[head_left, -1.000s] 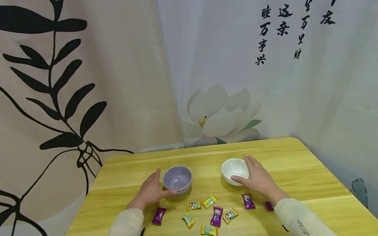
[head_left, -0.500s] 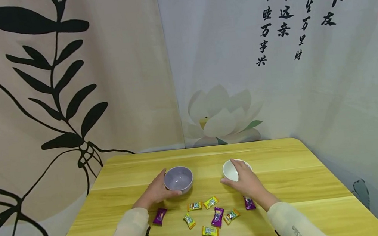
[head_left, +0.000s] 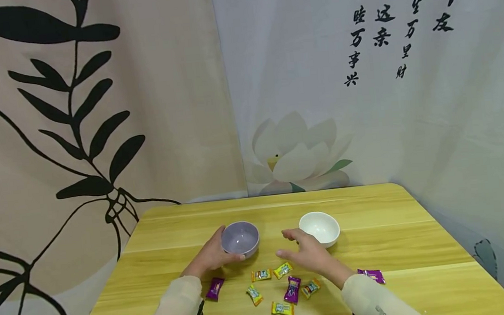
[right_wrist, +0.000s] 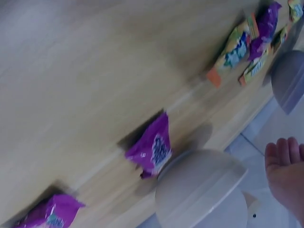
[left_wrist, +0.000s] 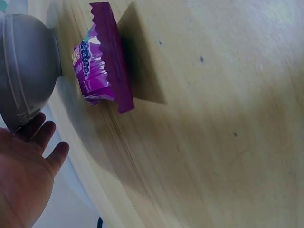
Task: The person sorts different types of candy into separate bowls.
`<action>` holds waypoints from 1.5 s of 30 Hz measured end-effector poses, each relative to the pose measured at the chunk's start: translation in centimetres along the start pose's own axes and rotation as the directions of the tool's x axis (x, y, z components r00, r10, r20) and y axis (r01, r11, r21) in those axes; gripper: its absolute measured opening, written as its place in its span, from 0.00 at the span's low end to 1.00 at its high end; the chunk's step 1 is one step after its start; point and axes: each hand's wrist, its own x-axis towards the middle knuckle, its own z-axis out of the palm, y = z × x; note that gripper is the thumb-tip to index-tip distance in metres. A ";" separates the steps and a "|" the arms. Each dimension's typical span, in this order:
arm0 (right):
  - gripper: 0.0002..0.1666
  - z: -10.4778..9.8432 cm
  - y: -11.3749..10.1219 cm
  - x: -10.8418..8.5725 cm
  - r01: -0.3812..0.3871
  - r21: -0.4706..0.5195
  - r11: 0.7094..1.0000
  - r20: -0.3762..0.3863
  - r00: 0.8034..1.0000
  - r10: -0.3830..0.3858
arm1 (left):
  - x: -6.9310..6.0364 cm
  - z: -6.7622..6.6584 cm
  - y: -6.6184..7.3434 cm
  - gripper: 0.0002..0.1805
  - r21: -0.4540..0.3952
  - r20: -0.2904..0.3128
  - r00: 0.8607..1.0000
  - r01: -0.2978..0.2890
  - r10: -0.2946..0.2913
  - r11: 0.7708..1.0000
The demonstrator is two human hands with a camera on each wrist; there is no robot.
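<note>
A purple bowl [head_left: 240, 239] stands upright on the wooden table. My left hand [head_left: 211, 256] holds it from its left side, the thumb along its front and the fingers at its far left. In the left wrist view, fingertips of that hand [left_wrist: 23, 166] meet the grey-looking wall of the bowl [left_wrist: 28, 61]. To the right stands a white bowl [head_left: 319, 227]. My right hand [head_left: 307, 252] hovers at its front left, fingers spread and holding nothing. The right wrist view shows that hand [right_wrist: 289, 175] apart from the white bowl [right_wrist: 199, 190].
Several yellow candies [head_left: 283, 309] and a purple-wrapped candy [head_left: 292, 290] lie at the front middle of the table. Another purple candy [head_left: 215, 289] is by my left wrist, and one more purple candy [head_left: 371, 275] by my right sleeve. A printed curtain [head_left: 176, 109] hangs behind.
My right hand has let go of the white bowl's side and moved left across its front, baring the bowl. My left hand stays at the purple bowl.
</note>
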 end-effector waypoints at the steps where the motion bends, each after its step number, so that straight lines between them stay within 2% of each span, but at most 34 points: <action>1: 0.39 0.2 0.0 0.1 0.001 0.019 1.000 0.021 1.000 -0.001 | 0.0 0.0 0.0 0.68 -0.002 -0.001 1.000 0.000 0.000 1.000; 10: 0.35 2.4 0.7 0.6 -0.047 0.017 0.999 0.136 0.990 0.044 | 0.0 0.0 0.1 0.69 -0.033 0.018 1.000 -0.021 0.022 0.999; 15: 0.30 3.6 1.2 0.7 0.008 -0.058 0.998 0.145 0.989 0.000 | 0.0 0.1 -0.2 0.70 -0.029 0.015 1.000 -0.001 0.002 1.000; 19: 0.29 4.3 1.4 0.8 0.046 -0.117 0.992 0.184 0.983 -0.024 | -0.1 0.2 -0.3 0.69 -0.006 -0.004 1.000 0.002 -0.002 1.000; 24: 0.28 5.1 1.5 0.9 0.100 -0.198 0.975 0.190 0.980 -0.062 | -0.1 0.2 -0.4 0.67 -0.014 -0.019 1.000 0.002 -0.002 1.000; 36: 0.24 6.2 1.5 1.2 0.193 -0.319 0.928 0.178 0.974 -0.141 | -0.2 0.4 -0.3 0.64 -0.031 -0.037 0.999 0.031 -0.032 0.999; 45: 0.18 6.9 2.1 1.4 0.263 -0.390 0.882 0.177 0.962 -0.209 | -0.3 0.3 -0.2 0.62 -0.050 -0.036 0.999 0.001 -0.003 0.999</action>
